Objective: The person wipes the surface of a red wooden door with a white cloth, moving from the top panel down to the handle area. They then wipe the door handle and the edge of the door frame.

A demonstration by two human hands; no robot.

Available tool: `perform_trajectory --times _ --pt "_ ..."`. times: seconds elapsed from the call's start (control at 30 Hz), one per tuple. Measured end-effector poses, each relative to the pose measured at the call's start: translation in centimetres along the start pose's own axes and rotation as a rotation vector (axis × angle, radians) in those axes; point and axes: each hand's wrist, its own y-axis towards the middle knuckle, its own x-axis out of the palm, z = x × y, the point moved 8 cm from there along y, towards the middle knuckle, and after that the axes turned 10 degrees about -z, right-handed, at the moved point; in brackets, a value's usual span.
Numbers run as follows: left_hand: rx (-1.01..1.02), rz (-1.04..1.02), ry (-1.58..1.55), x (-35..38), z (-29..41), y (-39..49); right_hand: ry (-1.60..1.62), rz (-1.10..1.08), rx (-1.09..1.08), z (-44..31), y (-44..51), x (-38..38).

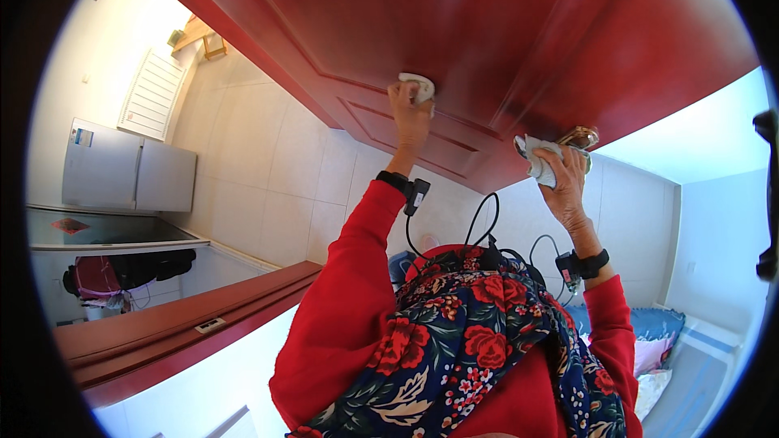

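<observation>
A red panelled door [475, 30] spans the top of the view. My left hand [412, 112] grips a small white cloth or pad [418, 79] against its face, and the fingers partly hide it. Over to the right, my right hand [566, 179] holds a pale grey cloth [541, 161] around the metal door handle [581, 135]. The handle's gold-coloured end shows beyond the fingers, and a shiny tip sticks out on the other side. Most of the lever is covered by cloth and hand.
A red door frame [182, 328] with a strike plate [210, 325] crosses the lower left. Beyond lie a tiled floor [243, 152], a grey refrigerator [128, 164] and a white radiator [152, 94]. At the lower right is bedding [660, 328]. Cables [492, 213] hang near both wrists.
</observation>
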Motion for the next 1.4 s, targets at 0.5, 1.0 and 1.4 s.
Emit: perform_trajectory --times 0.5,1.0,1.4 --pt "-0.029 -0.367 -0.283 11.3 3.1 -7.2 -0.011 0.0 -0.003 0.0 -0.1 0.3" --pt "-0.603 -0.781 -0.571 10.5 -5.0 -8.9 -0.007 0.042 -0.055 0.2 0.2 0.2" --pt "-0.858 -0.05 -1.111 4.5 -16.2 -4.4 -0.005 0.045 -0.041 -0.1 0.1 0.3"
